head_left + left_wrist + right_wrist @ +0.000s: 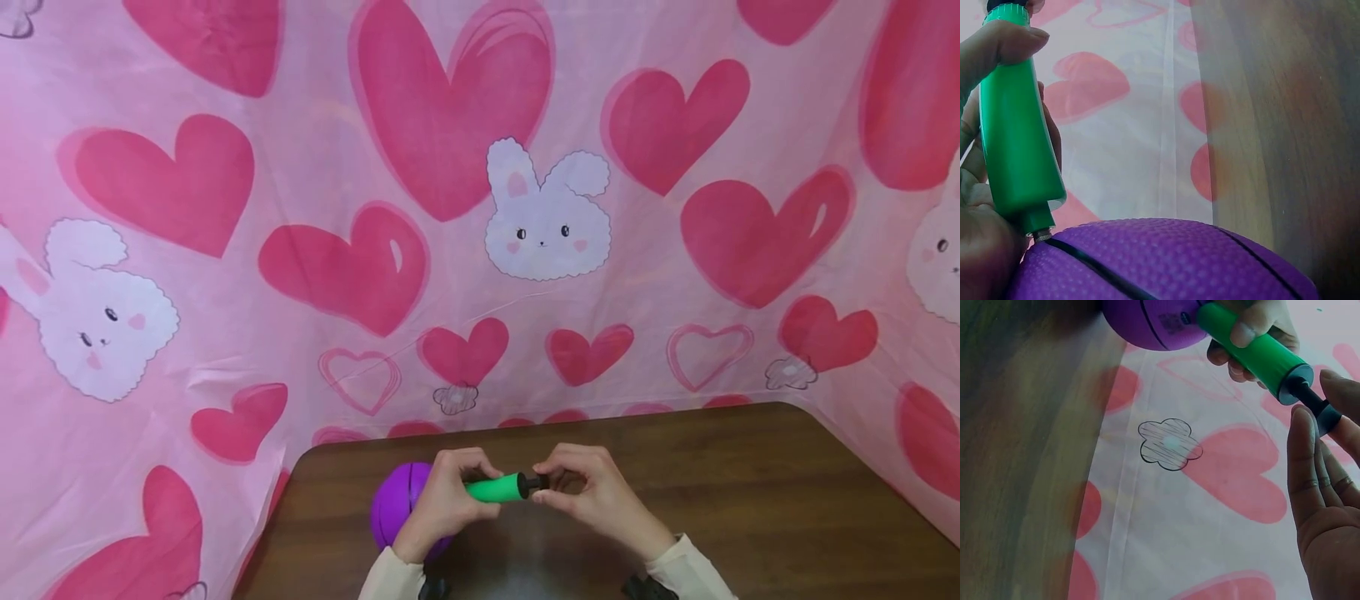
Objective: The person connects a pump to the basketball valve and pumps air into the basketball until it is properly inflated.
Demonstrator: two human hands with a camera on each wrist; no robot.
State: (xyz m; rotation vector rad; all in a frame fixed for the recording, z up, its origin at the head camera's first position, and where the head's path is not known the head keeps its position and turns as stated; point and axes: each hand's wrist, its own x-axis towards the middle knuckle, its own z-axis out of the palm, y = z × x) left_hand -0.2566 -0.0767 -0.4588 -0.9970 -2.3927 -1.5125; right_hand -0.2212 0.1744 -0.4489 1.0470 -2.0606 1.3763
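A green hand pump (pixel 498 488) lies roughly level above the table, its nozzle end meeting a purple ball (pixel 397 504) with black lines. The left hand (pixel 447 494) grips the pump's green barrel, thumb along one side and fingers round the other. In the left wrist view a metal fitting (pixel 1042 235) joins the pump to the ball (pixel 1166 262). My right hand (pixel 592 492) pinches the black handle (pixel 1327 419) at the pump's other end, between thumb and fingers. A short stretch of black rod (pixel 1307 394) shows between handle and barrel.
A brown wooden table (pixel 750 483) stretches beneath both hands. Pink cloth (pixel 645 333) printed with hearts and rabbits hangs behind the table and at its sides. Both sleeves (pixel 693 571) are cream, with dark wrist devices (pixel 648 587) below the hands.
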